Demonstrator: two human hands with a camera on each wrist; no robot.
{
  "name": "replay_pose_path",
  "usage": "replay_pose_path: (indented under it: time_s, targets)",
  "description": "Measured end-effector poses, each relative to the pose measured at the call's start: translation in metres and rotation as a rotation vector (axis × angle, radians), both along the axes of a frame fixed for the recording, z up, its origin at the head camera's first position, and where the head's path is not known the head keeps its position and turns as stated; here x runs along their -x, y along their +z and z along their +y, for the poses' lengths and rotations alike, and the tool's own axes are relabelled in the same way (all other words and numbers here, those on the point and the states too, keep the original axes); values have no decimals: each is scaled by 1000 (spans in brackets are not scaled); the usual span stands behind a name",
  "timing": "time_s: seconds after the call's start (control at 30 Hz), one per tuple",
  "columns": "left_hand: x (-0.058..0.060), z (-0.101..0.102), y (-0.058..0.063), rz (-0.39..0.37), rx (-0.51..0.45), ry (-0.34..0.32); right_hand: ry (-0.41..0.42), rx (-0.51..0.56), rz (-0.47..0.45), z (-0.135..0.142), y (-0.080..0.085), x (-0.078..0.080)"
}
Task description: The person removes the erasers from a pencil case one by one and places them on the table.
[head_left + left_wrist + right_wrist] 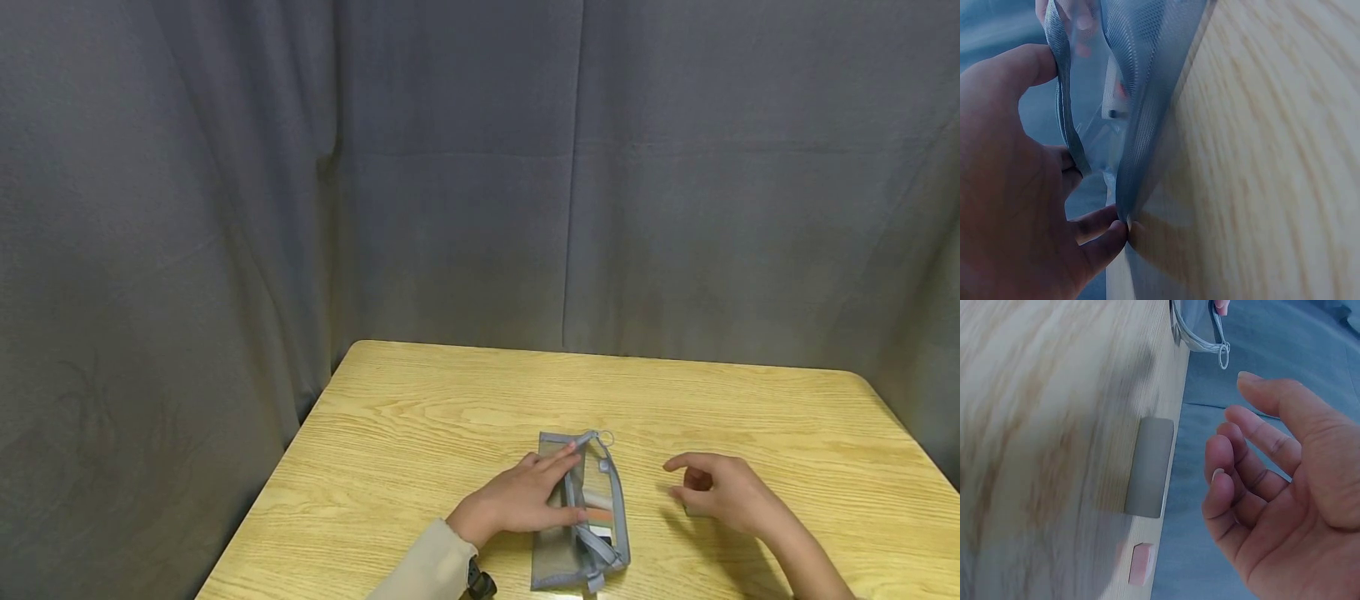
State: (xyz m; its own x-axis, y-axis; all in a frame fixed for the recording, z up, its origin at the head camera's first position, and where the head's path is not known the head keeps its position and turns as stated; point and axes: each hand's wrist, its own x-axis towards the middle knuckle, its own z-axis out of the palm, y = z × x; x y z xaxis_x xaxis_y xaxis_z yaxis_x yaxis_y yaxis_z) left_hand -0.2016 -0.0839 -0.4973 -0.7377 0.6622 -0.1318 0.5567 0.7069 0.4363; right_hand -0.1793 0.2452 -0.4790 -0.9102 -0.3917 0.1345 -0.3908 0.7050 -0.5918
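On the near side of the table (390,450), the left hand (517,496), fingers spread, braced the soft mesh pouch (555,550), which might sag closed if they slipped, while rightward the right hand (727,493) curved loosely, empty, and beyond hung a curtain (465,208).

In front of you stands a yellowish wooden table (435,396) with wavy grain and rounded far corners. Behind it you face a grey-blue back curtain (465,233), a dark vertical line running down it; on your left, a side curtain (150,292) hangs in soft folds.
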Motion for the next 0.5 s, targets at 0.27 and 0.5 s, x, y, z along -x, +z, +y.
replay_pose_path:
  time_s: [0.27, 0.5]
  targets:
    - [-1, 0, 3, -10, -3, 4, 1, 21, -1, -6, -2, 1]
    - [-2, 0, 2, -16, -4, 5, 21, 45, 33, -12, -4, 1]
